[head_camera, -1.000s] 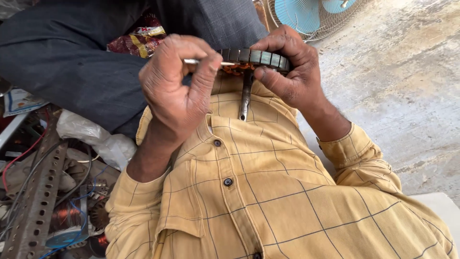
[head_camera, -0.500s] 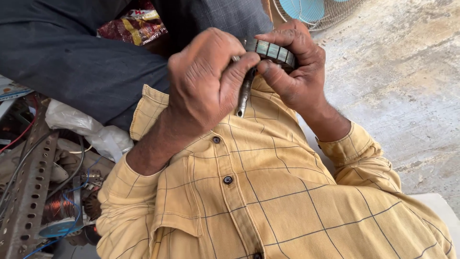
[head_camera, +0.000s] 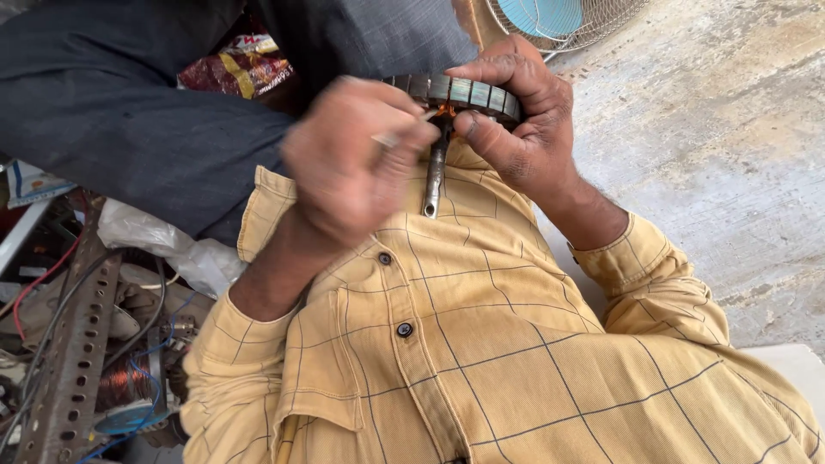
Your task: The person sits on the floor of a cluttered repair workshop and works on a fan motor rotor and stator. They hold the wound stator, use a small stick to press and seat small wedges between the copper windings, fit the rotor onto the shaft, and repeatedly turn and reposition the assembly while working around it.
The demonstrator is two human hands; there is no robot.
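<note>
My right hand (head_camera: 526, 129) grips a round motor core (head_camera: 466, 90) by its dark laminated rim. The core's metal shaft (head_camera: 434, 185) points down toward my yellow checked shirt (head_camera: 481, 344). Orange copper winding shows at the hub. My left hand (head_camera: 344, 167) is blurred just left of the core and pinches a thin pale stick (head_camera: 391, 136), with its tip close to the winding. Most of the core is hidden behind both hands.
Dark trousers (head_camera: 129, 103) fill the upper left, with a red and yellow wrapper (head_camera: 232, 69) beside them. A perforated metal angle (head_camera: 69, 361), wires and a copper coil (head_camera: 120, 387) lie at lower left. A fan (head_camera: 550, 17) stands on the concrete floor (head_camera: 730, 129).
My left hand has drawn back down and left off the core, uncovering the rim and shaft. My right hand keeps its grip on the core.
</note>
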